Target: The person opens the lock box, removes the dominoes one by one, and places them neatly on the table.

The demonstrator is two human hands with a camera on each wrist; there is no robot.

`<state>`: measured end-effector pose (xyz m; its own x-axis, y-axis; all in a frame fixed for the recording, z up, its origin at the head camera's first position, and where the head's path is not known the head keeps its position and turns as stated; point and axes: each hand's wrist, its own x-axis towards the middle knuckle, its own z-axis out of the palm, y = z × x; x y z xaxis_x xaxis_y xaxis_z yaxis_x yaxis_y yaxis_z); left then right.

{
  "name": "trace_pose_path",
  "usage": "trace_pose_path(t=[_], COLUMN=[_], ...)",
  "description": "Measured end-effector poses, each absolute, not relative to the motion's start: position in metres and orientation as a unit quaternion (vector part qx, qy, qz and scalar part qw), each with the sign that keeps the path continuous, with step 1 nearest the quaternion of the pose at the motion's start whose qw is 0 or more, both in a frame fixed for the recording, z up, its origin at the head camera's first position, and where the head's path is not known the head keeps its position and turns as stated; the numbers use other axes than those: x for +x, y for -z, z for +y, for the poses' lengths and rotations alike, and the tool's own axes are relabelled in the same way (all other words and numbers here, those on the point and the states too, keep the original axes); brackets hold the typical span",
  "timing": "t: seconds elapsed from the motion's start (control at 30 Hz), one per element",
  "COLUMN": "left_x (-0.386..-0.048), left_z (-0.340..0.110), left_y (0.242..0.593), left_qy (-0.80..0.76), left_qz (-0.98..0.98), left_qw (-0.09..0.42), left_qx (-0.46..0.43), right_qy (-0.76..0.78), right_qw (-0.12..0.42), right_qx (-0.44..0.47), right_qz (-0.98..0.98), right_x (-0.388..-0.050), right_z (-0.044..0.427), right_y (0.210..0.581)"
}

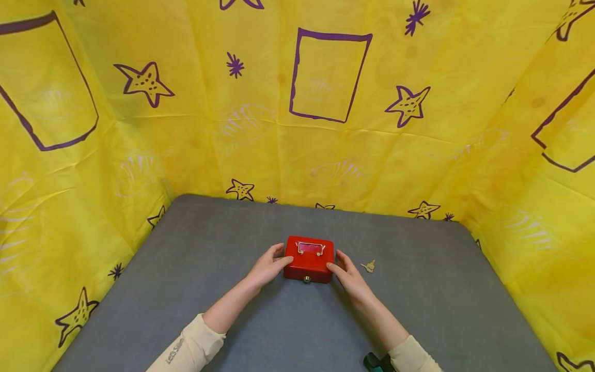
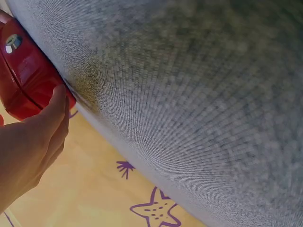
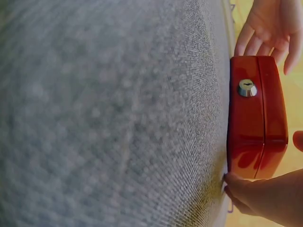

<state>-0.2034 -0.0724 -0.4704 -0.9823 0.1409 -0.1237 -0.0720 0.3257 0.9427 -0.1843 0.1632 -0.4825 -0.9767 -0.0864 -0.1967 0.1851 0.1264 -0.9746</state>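
A small red cash box [image 1: 309,262] sits on the grey table, its lid down and a folded metal handle [image 1: 310,253] on top. Its round silver lock [image 3: 247,88] faces the person, with no key in it. My left hand [image 1: 268,266] is at the box's left side, fingers extended along the wall and thumb over the lid's edge. On the opposite side, my right hand [image 1: 350,276] touches the wall with fairly straight fingers, its thumb by the front right corner of the lid. Right of that hand lies a small bunch of keys [image 1: 370,266].
The grey tabletop [image 1: 223,232] stretches around the box on every side. Yellow cloth walls [image 1: 260,155] with purple drawings enclose its back and sides. A dark object with a green part [image 1: 374,363] shows beside the right sleeve at the bottom edge.
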Motion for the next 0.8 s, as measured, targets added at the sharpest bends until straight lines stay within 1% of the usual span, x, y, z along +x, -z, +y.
trace_pose_path(t=[0.8], left_x=[-0.1998], left_z=[-0.0706], left_y=[0.473], left_qy=[-0.581], left_qz=[0.805], left_qw=[0.117], left_qx=[0.042], right_qy=[0.689], right_qw=[0.115], right_qx=[0.002], right_qz=[0.716], right_x=[-0.1848], right_z=[0.1585], right_y=[0.4909])
